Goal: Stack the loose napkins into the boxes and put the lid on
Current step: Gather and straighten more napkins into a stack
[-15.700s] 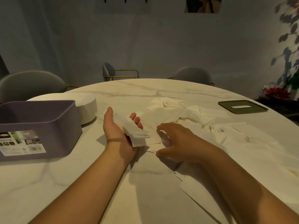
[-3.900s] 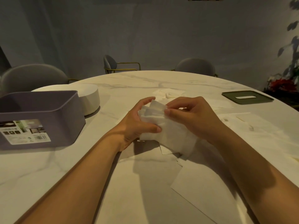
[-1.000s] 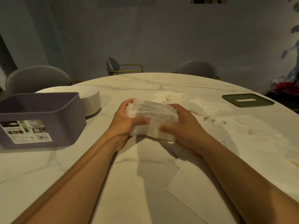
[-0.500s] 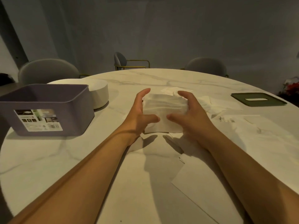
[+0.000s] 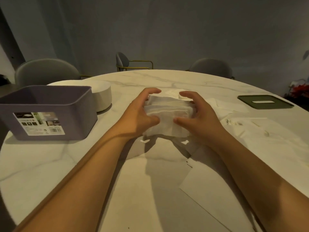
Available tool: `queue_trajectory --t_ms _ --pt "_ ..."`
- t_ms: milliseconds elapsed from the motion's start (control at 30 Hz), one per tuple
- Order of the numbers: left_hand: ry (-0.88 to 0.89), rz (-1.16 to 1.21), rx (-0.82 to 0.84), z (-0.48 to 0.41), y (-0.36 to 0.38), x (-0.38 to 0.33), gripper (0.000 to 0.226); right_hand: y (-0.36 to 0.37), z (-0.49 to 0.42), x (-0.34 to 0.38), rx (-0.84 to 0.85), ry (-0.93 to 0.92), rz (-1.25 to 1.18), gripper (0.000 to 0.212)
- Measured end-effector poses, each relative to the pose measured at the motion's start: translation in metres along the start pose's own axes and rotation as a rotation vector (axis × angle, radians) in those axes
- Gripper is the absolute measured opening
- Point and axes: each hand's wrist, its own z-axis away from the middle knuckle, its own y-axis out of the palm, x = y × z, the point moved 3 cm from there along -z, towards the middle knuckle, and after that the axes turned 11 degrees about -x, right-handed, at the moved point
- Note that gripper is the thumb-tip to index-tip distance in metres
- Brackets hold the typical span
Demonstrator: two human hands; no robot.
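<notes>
We face a plain grey wall (image 5: 167, 30) in dim light; a round marble bench (image 5: 41, 164) fills the foreground; beyond its far edge stand a left chair (image 5: 45, 71), a gold-framed middle chair (image 5: 122, 60) and a right chair (image 5: 210, 67); red flowers (image 5: 301, 88) sit far right.

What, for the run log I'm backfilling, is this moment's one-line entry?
left hand: grips napkin stack | right hand: grips napkin stack | purple box: open, left | green lid: off, far right

My round white bench (image 5: 50, 164) is holding a purple box (image 5: 50, 114) on my left, with a white round thing (image 5: 102, 96) sitting just behind it. Far right, a green lid (image 5: 265, 102) is lying flat, and loose napkins (image 5: 250, 129) are lying near it.
</notes>
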Motion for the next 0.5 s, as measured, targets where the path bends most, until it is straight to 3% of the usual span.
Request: queue_trajectory --t_ms 200,500 --pt "-0.013 0.012 -0.018 0.015 -0.033 -0.005 0.062 0.013 0.018 0.018 0.030 -0.029 -0.013 0.052" --pt "-0.048 0.069 -0.108 0.056 -0.052 0.007 0.029 0.035 0.031 0.021 0.179 -0.117 0.045 0.017"
